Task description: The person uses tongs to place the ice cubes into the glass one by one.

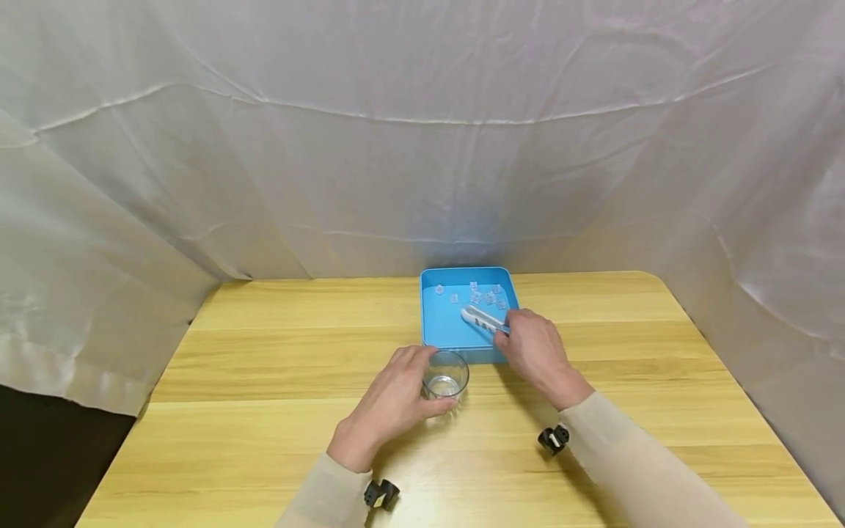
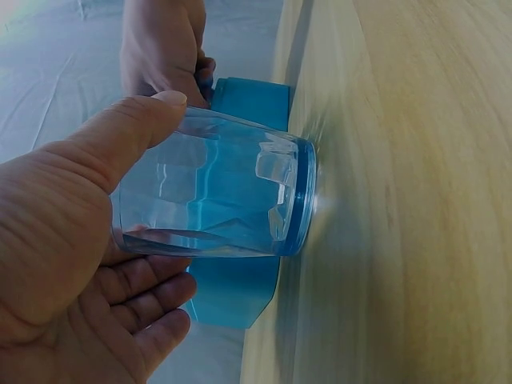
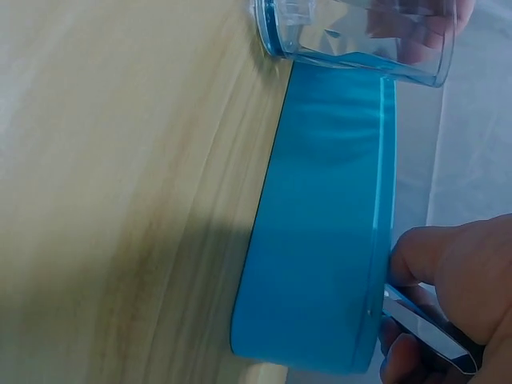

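Note:
My left hand (image 1: 389,396) holds a clear drinking glass (image 1: 447,383) at its side, thumb toward me and fingers at the far side. The glass stands upright on the table, and in the left wrist view a few clear cubes (image 2: 274,166) show at its base. My right hand (image 1: 538,352) grips a pair of white and blue tongs (image 1: 485,320) over the front right of a blue tray (image 1: 449,337). Several clear, ice-like cubes (image 1: 490,298) lie in the tray's back half, beyond the tongs' tips. In the right wrist view, the tray wall hides those tips.
The blue tray sits at the back of a wooden table (image 1: 277,367), just behind the glass. Pale cloth curtains (image 1: 422,176) hang behind and along both sides. Dark devices (image 1: 553,440) are strapped at both wrists.

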### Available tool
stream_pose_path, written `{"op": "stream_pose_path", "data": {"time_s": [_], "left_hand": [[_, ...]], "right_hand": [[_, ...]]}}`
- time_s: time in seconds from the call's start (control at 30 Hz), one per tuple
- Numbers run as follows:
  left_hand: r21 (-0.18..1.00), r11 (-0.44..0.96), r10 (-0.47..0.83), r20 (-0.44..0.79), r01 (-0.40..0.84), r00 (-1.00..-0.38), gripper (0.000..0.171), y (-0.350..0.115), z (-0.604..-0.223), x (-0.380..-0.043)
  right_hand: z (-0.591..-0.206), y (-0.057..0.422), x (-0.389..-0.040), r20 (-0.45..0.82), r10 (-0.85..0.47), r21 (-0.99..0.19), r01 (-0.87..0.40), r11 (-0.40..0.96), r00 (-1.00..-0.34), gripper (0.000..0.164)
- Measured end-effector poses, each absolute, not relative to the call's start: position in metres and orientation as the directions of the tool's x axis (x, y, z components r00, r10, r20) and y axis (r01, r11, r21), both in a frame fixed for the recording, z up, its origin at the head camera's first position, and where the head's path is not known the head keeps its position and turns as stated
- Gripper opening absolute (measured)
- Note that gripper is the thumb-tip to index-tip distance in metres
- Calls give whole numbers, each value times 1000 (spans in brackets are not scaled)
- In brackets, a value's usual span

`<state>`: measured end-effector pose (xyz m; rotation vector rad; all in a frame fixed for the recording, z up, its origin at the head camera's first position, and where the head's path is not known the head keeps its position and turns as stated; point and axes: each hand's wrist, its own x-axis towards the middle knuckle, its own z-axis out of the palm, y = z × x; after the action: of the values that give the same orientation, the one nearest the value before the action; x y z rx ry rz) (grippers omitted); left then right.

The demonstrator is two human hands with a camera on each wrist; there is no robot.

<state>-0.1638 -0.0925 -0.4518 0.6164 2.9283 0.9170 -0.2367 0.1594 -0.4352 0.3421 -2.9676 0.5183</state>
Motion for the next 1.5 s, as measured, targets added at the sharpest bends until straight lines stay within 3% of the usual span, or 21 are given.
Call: {"op": "stream_pose_path", "data": {"time_s": [1.5], "left_hand": [[553,745,373,119,374,-920,87,-94,-453,-166]], "right_hand": [[-426,171,-226,187,-209,-293,-258,921,-960,17]]}}
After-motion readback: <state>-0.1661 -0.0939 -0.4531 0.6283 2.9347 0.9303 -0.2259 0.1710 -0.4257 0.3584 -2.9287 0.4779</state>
